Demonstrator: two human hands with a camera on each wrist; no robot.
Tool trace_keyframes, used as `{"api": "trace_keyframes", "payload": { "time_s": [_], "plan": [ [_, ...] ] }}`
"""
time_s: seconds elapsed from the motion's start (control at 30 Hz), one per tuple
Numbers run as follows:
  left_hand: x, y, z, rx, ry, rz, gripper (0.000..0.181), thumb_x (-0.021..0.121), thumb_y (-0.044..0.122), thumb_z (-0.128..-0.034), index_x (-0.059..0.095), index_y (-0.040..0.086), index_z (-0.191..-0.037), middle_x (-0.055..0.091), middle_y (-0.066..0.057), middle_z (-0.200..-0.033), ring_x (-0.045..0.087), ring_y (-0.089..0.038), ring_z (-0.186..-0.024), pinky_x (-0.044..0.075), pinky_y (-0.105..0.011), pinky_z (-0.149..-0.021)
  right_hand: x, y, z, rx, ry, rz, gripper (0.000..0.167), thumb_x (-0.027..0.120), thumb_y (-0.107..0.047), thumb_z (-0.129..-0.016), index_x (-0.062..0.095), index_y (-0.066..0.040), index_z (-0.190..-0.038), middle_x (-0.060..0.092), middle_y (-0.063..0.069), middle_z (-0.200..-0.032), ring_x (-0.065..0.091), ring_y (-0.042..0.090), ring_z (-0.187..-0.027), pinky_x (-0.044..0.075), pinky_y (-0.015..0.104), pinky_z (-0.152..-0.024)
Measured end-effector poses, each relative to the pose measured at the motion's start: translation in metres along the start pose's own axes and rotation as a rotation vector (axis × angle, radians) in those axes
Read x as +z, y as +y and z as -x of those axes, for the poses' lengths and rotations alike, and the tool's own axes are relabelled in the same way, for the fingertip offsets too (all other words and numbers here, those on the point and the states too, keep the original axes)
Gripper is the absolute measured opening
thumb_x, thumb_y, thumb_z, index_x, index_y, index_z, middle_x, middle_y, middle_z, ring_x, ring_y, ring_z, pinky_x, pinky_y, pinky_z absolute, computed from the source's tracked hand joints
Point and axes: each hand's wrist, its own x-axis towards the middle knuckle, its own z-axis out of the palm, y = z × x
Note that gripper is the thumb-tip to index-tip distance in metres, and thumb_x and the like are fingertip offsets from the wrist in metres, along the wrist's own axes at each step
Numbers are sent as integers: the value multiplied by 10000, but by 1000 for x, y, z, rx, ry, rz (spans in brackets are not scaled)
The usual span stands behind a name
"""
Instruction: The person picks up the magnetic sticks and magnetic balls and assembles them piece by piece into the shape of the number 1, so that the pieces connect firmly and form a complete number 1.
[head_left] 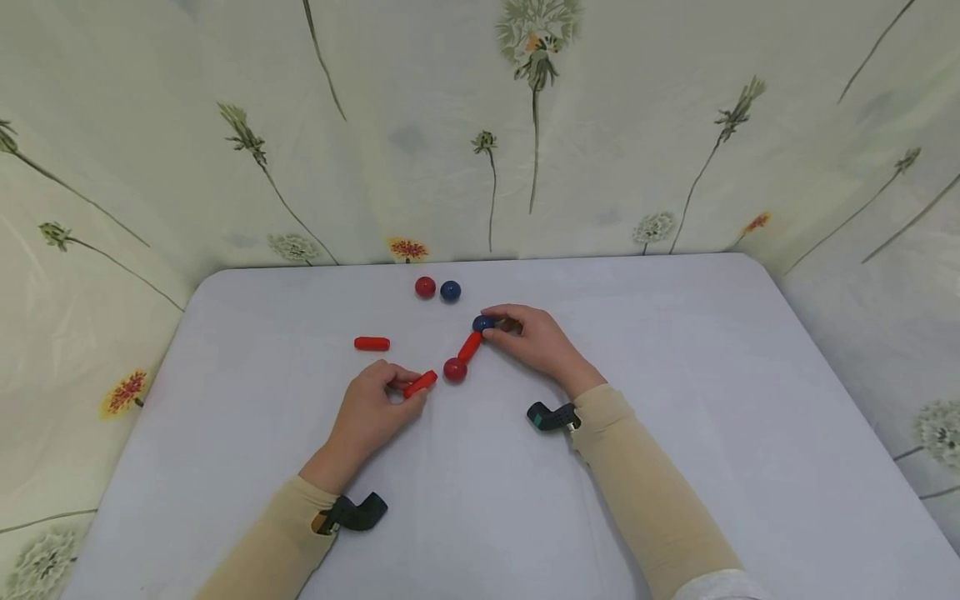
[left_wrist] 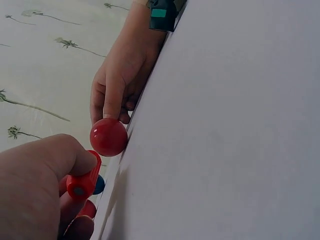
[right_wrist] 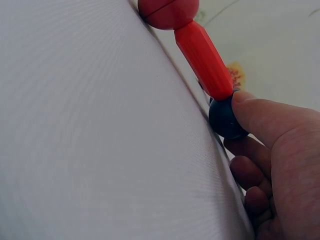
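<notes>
Head, left hand [head_left: 378, 410]: pinches red rod [head_left: 420, 384] near red ball [head_left: 455, 370].
Head, right hand [head_left: 538, 340]: pinches blue ball [head_left: 483, 324], joined by second rod [head_left: 470, 347] to red ball on table [head_left: 697, 350].
Left wrist: red rod gripped.
Right wrist: blue ball gripped.

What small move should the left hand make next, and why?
Probably touch the held red rod to the nearer red ball: the left hand pinches it close to that ball, which already touches another rod, while the right hand holds the blue ball at that rod's far end.
</notes>
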Motion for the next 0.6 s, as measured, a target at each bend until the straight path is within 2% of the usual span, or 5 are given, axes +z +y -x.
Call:
{"api": "trace_keyframes", "payload": {
  "time_s": [0.33,0.6],
  "plan": [
    [5,4,4,32,21,-26,202,800,255,-825,718,155,-981,584,69,-842,530,-138,-765,476,-310,-649,1,1,0,-15,9,2,421,669,-490,-913,654,-292,-1285,659,-104,-1063,587,108,-912,499,338,-812],
    [8,7,4,46,9,-32,205,794,252,-831,727,148,-994,590,70,-843,536,-127,-761,480,-301,-650,1,2,0,-28,16,5,421,672,-493,-911,658,-288,-1278,659,-110,-1055,588,97,-903,499,331,-806]
  ]
}}
